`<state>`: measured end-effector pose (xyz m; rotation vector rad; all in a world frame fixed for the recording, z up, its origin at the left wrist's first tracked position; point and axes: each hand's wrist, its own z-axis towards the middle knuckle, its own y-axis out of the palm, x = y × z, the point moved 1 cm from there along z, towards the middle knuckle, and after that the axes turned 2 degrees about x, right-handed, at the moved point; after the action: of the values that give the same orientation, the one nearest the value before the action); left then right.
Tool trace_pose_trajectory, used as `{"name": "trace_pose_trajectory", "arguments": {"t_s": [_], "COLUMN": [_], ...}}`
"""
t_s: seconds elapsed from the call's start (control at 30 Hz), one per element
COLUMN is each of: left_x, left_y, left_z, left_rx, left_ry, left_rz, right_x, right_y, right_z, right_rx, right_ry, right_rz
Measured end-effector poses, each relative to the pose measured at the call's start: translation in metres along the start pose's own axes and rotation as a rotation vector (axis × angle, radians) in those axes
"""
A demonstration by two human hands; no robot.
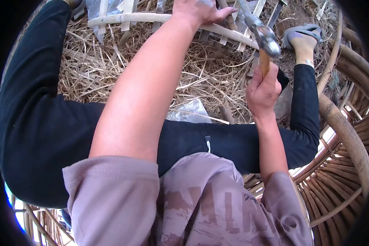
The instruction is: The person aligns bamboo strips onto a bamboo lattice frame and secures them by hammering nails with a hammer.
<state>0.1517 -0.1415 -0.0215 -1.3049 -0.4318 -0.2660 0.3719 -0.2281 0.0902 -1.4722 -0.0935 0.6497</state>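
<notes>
Glossy, smooth metal on the hammer head (267, 41), matt wood on its handle (265, 64); below the hammer, rough, dry fibre shavings (217, 88), and clear, crinkled, shiny plastic sheet (189, 110).

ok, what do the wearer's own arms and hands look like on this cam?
Left hand and right hand look ungloved, no watch or bracelet seen on either wrist. Forearms uncovered. Both sleeves are short, loose, dusty mauve-grey: left sleeve has stitching near the hem, right sleeve is creased. The left fingers are partly cut off by the frame, so can't rule out rings.
</notes>
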Motion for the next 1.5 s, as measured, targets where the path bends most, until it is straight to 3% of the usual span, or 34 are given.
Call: {"name": "trace_pose_trajectory", "arguments": {"t_s": [0.07,0.1,0.2,0.37,0.47,0.5,0.73,1.07,1.17,1.43,1.5], "left_x": [0.003,0.003,0.003,0.0,0.001,0.002,0.002,0.001,-0.002,0.002,0.002], "left_y": [-0.003,-0.004,-0.003,0.008,0.001,-0.001,0.001,0.003,0.01,0.005,0.003], "left_z": [0.002,0.002,0.001,0.001,0.004,0.004,0.0,0.0,0.001,0.001,0.004], "left_rx": [-0.043,-0.05,-0.048,0.065,-0.018,-0.026,-0.016,0.026,0.058,0.004,0.004], "left_ry": [-0.027,-0.028,-0.03,0.001,-0.013,-0.015,-0.018,-0.005,0.009,0.006,0.007], "left_rz": [-0.039,-0.039,-0.047,-0.016,-0.065,-0.049,-0.049,-0.085,-0.028,-0.055,-0.05], "right_x": [0.01,0.015,0.016,-0.007,0.014,0.018,0.004,0.002,0.01,0.0,0.01], "right_y": [0.006,0.011,0.014,-0.004,0.018,0.022,0.007,0.008,0.017,0.006,0.016], "right_z": [-0.003,-0.006,-0.004,0.001,-0.004,-0.003,-0.003,0.004,0.003,0.005,0.005], "right_rx": [0.05,-0.092,-0.193,0.026,-0.014,-0.235,0.092,-0.019,-0.257,-0.034,-0.176], "right_ry": [-0.058,0.053,0.04,0.139,0.121,0.243,0.002,0.031,0.136,0.095,0.152], "right_rz": [-0.006,-0.041,-0.102,0.169,0.145,0.007,0.09,-0.004,-0.192,0.033,-0.064]}}
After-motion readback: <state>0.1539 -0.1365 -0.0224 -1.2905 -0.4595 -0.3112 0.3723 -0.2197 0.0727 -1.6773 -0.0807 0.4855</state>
